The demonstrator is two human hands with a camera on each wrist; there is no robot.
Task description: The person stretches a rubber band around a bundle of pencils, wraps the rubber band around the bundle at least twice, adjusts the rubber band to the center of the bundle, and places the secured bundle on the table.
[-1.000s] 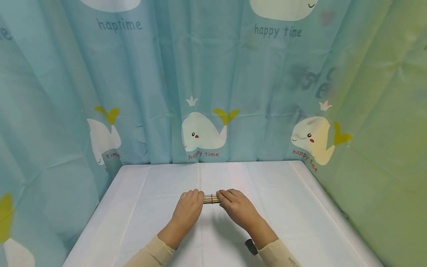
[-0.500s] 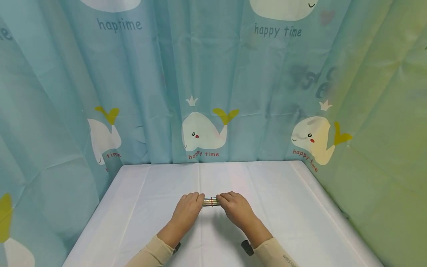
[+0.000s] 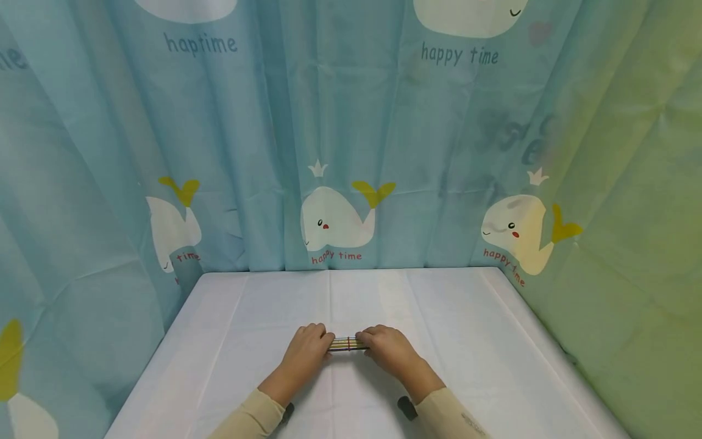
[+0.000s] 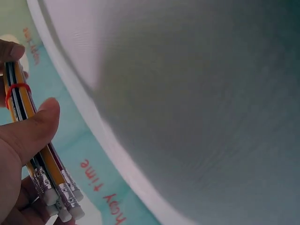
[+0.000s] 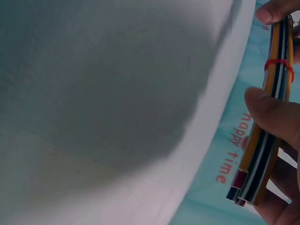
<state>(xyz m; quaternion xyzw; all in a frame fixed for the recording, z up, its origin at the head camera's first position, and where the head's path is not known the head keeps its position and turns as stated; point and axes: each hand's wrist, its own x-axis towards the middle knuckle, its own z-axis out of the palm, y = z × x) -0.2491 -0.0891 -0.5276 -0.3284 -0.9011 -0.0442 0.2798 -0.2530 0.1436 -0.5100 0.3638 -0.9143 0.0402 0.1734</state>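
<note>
A bundle of several pencils [image 3: 348,344], striped in yellow and dark colours, is held level between both hands over the table. A red rubber band [image 5: 279,62] goes round its middle. My left hand [image 3: 304,352] grips the end with white erasers [image 4: 63,213] in metal ferrules, thumb laid across the shafts. At the opposite end, my right hand [image 3: 390,352] grips the pencils, its thumb pressed along them; the flat unsharpened ends [image 5: 241,190] stick out past it. The fingers behind the bundle are partly hidden.
The white-covered table [image 3: 439,317] spreads under both hands. Blue-green curtains [image 3: 252,152] printed with whales hang along its back and left, a greener one [image 3: 631,213] at the right. A dark wrist-camera piece [image 3: 407,407] shows by the right sleeve.
Both hands and the pencil bundle have moved down a little in the head view, towards the person. The grip on both ends stays the same. The head view has tilted very slightly.
</note>
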